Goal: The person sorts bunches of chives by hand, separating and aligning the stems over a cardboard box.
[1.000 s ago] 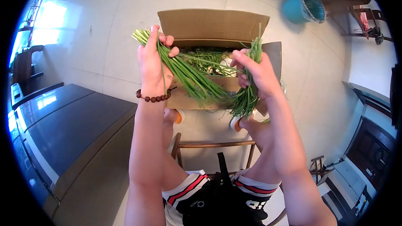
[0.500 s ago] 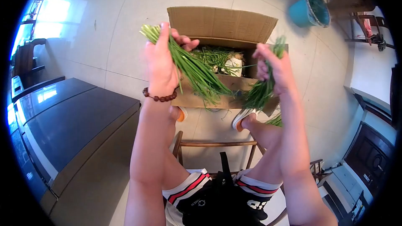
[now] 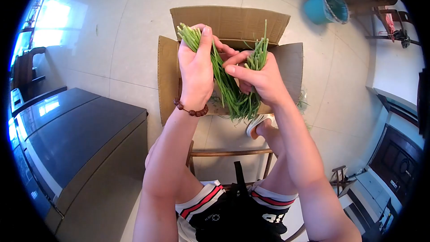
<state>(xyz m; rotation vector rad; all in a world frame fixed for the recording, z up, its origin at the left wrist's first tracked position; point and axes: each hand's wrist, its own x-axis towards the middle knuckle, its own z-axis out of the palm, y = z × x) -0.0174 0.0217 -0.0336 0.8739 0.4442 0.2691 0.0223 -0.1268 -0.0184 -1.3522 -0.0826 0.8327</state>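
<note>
My left hand (image 3: 198,65), with a beaded bracelet at the wrist, is closed around a bunch of chives (image 3: 190,36). The cut pale ends stick up past the thumb, and the long leaves hang down to the right. Close beside it, my right hand (image 3: 264,77) grips a smaller bunch of chives (image 3: 257,55), stems pointing up. The two bunches come together below the hands, where their leaf tips overlap. Both hands are over an open cardboard box (image 3: 230,21) with its flaps spread. My hands and the chives hide most of the box's inside.
A dark glossy cabinet (image 3: 85,125) stands at the left. A teal bucket (image 3: 317,9) with a plastic liner is at the upper right. A wooden chair's bar (image 3: 230,153) runs between my legs. Chive scraps (image 3: 303,101) lie right of the box.
My right hand has moved left and turned, bringing its chives next to the left bunch with stems up. My left hand has shifted right. The box's inside is now mostly covered.
</note>
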